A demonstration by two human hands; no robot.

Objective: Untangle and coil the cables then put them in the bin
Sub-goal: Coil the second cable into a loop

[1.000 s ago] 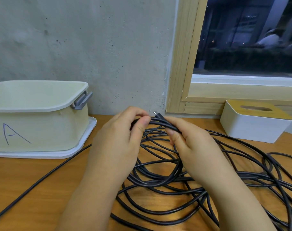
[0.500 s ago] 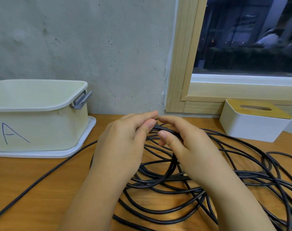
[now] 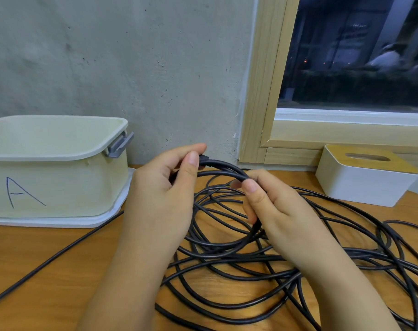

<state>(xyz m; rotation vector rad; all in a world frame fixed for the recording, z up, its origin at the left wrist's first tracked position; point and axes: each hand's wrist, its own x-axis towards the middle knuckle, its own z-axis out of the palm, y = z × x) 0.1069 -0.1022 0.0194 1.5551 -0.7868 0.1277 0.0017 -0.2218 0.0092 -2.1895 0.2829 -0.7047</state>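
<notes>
Cables (image 3: 239,271), black and tangled, lie in loose loops on the wooden table (image 3: 48,271). Above them the left hand (image 3: 162,194) pinches the plug end between thumb and fingers, and the right hand (image 3: 275,211) grips the same strand. Further left stands the open bin (image 3: 60,182), marked "A", against the wall.

Operator: How is your lighting?
Tech: You have even, soft indoor light; the window (image 3: 356,51) is dark. Shadows stay faint on the worktop (image 3: 48,259). Straight lines bow near the edges. Focus is sharp.
</notes>
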